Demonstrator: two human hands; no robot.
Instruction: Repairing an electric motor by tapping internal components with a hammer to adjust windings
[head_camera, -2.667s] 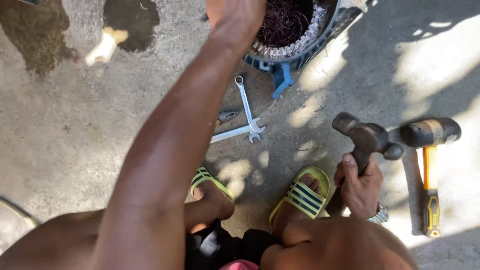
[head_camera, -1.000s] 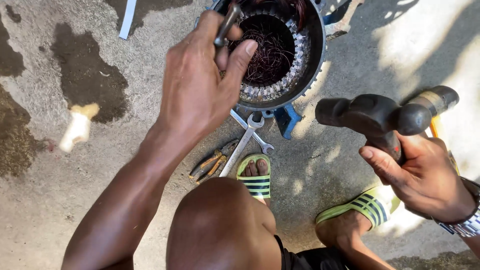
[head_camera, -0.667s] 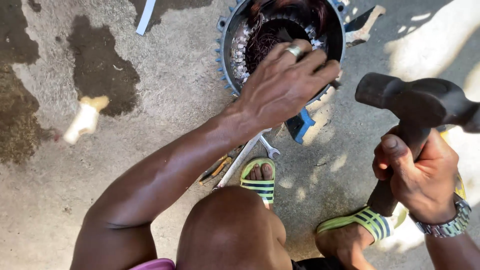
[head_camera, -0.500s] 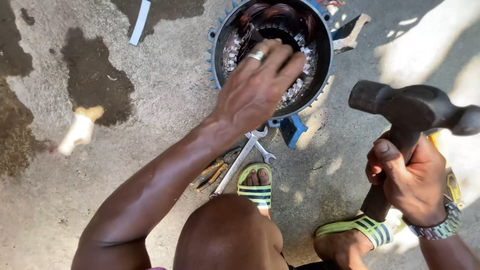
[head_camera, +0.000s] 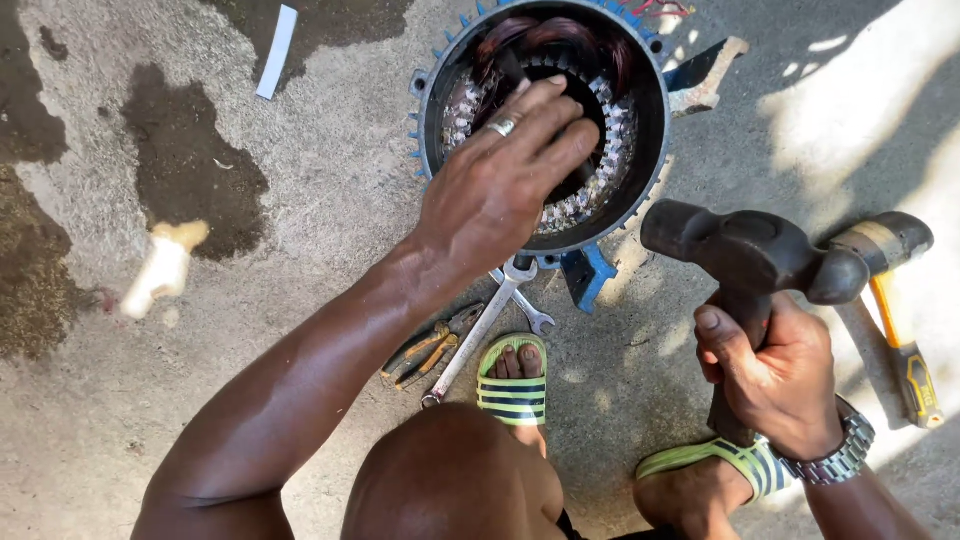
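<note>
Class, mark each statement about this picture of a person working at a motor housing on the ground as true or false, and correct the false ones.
1. The right hand grips a dark hammer. True.
2. The left hand rests flat on the concrete. False: it reaches into the round motor housing.
3. Wrenches lie on the ground in front of the housing. True.
4. A second hammer, with a yellow handle, is raised in the air. False: it lies on the ground at the right.
5. The person is barefoot. False: they wear striped green sandals.
</note>
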